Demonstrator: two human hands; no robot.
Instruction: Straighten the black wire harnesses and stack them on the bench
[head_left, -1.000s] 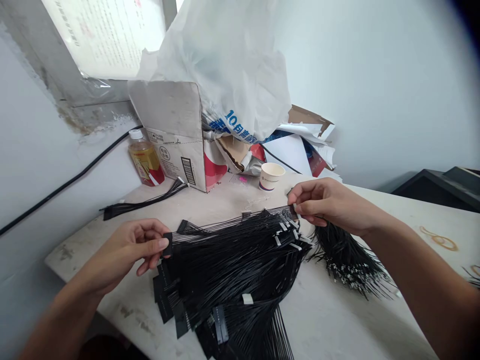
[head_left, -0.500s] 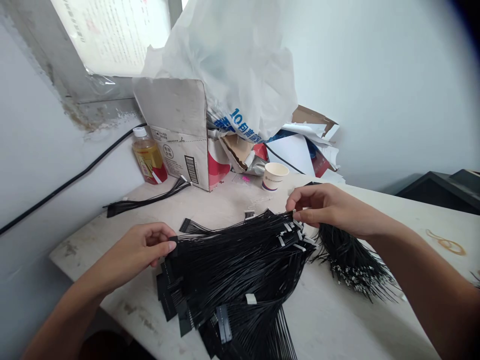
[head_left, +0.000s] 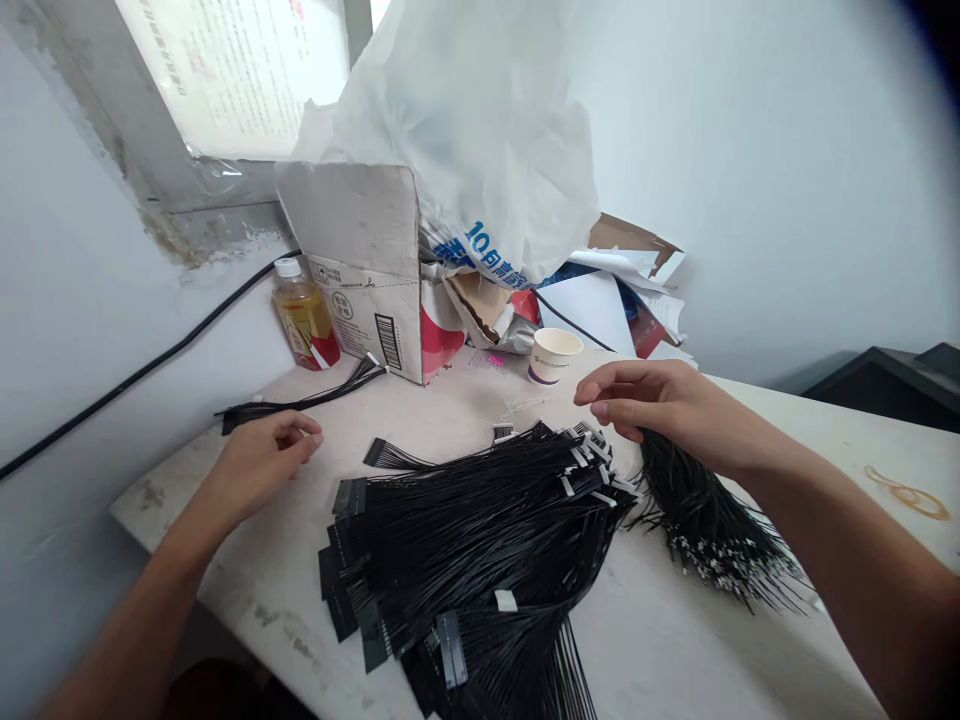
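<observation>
A big fan of black wire harnesses (head_left: 480, 520) with flat black connectors lies on the pale table (head_left: 750, 640). My left hand (head_left: 262, 458) hovers left of the pile, fingers loosely curled, holding nothing; it is close to a separate black harness (head_left: 300, 402) lying near the wall. My right hand (head_left: 649, 400) floats just above the far end of the pile, fingers bent and apart, empty. Under my right wrist lies a bundle of loose black wires (head_left: 705, 525) with pale tips.
At the back stand a cardboard box (head_left: 367, 265) with a white plastic bag (head_left: 472, 140) over it, a drink bottle (head_left: 304, 318), a paper cup (head_left: 553, 355) and crumpled papers (head_left: 622, 290). A black cable (head_left: 135, 372) runs along the left wall. The table's near edge is at bottom left.
Both hands let go of the harness they were stretching; it now lies on top of the pile. My left hand drew away to the left, my right hand lifted slightly.
</observation>
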